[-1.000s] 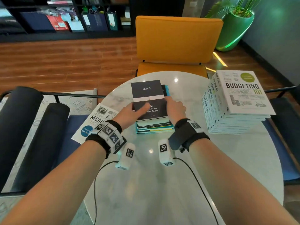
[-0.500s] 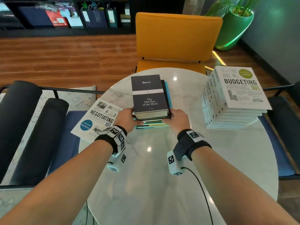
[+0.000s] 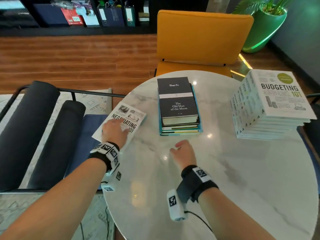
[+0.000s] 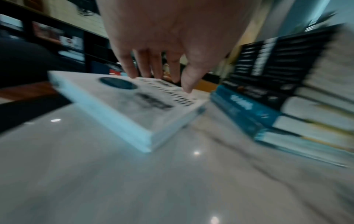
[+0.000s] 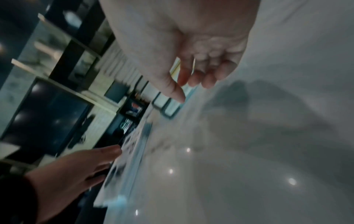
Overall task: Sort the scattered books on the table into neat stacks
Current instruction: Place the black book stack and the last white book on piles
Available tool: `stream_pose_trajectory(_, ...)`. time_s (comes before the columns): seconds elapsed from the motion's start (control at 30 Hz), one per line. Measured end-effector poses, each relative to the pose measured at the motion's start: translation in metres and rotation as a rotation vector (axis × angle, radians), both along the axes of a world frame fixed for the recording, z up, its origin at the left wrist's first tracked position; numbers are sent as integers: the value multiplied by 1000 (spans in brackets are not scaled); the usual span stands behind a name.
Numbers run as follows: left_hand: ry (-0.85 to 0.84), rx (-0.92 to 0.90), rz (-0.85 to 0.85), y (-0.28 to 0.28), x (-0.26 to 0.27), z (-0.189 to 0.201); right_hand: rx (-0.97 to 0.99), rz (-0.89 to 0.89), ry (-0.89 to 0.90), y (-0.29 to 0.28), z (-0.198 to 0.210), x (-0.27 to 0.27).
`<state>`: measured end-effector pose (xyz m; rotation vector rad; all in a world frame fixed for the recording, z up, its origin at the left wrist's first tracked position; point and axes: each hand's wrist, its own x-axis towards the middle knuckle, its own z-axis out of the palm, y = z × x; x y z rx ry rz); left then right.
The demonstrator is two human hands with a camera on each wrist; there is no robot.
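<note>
head view: a round white marble counter (image 3: pixel 225 179) carries three groups of books. at its left edge lies a single white book titled "negotiating 101" (image 3: pixel 128 118), flat, cover up, one corner projecting past the rim of the counter. the left hand (image 3: pixel 115 131) rests on this cover with fingers (image 4: pixel 132 68) straight and spread, tips on the printed title; nothing is curled round the book. in the left wrist view the same book (image 4: pixel 122 106) is seen from low down, blurred, with a dark round mark on its cover near the fingertips.

at the centre stands a dark stack (image 3: pixel 179 108), topped by a black volume reading "the old man of the moon", with teal and yellow-edged books beneath; the edges are roughly aligned. at the right edge stands a white stack (image 3: pixel 270 108) topped by "budgeting 101", its spines stepped slightly toward the near side.

the right hand (image 3: pixel 184 153) is over bare counter just in front of the dark stack, apart from it, fingers loosely bent and holding nothing; whether it touches the surface cannot be told. the two hands are well apart.

beyond the counter: an orange chair (image 3: pixel 202 37) and a green planter (image 3: pixel 263 30).
</note>
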<state>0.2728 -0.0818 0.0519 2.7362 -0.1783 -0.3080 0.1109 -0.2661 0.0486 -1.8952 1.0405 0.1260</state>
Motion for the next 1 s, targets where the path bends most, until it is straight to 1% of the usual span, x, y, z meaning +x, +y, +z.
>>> stream_pose_trajectory(0.07, 62, 94, 114, 31, 11, -9, 50, 117, 46, 27, -12, 13)
stream_pose_trajectory(0.1, 115, 103, 131, 42, 16, -13, 78, 167, 54, 39, -16, 22)
stream_pose_trajectory(0.2, 253, 109, 126, 60, 29, -17, 105, 306, 63, 65, -15, 49)
stream_pose_trajectory(0.27, 354, 82, 117, 67, 33, -19, 124, 341, 50, 78, -9, 64)
stream_pose_trajectory(0.33, 411, -73, 130, 74, 29, -22, 131, 375, 39, 89, -6, 75)
stream_pose_trajectory(0.4, 361, -237, 190, 80, 20, -27, 159, 356, 12, 98, -6, 82)
stream_pose_trajectory(0.53, 252, -439, 269, 83, 3, -26, 184, 247, -48, 115, -8, 86)
stream_pose_trajectory(0.6, 243, -570, 317, 84, -3, -19, 294, 138, -167, 121, 3, 86)
stream_pose_trajectory(0.67, 209, -684, 351, 79, -11, -1, 341, 55, -287, 121, 24, 82)
stream_pose_trajectory(0.73, 160, -785, 322, 66, -21, 26, 286, 21, -412, 111, 50, 75)
stream_pose_trajectory(0.83, 59, -894, 216, 30, -38, 81, 188, -28, -571, 84, 87, 62)
stream_pose_trajectory(0.9, 9, -952, 126, -2, -51, 113, 161, -64, -630, 55, 108, 50)
stream_pose_trajectory(1.0, -13, -968, -17, -59, -71, 142, 115, -113, -657, -3, 139, 24)
